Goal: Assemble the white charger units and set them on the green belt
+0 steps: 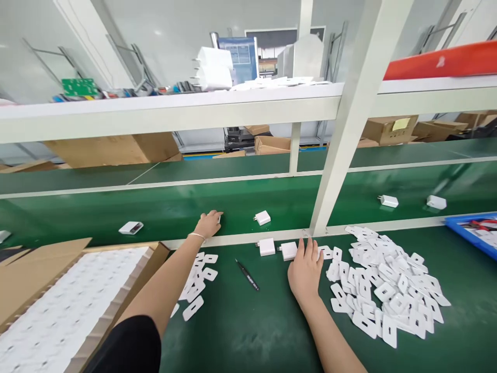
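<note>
My left hand reaches over the green belt with curled fingers around a small white charger, mostly hidden by them. My right hand lies on the green worktop, fingers stretched out, touching the right side of a white plug charger. Just left of that one sits another charger. A third charger rests on the belt between my hands. Below them lies a black pen. Flat white plates with slots form a large pile to the right; a smaller group of plates lies left.
At left stands an open cardboard box with rows of white pieces. More chargers lie on the belt, left and right. A white post rises right of centre, supporting a shelf. A blue tray sits far right.
</note>
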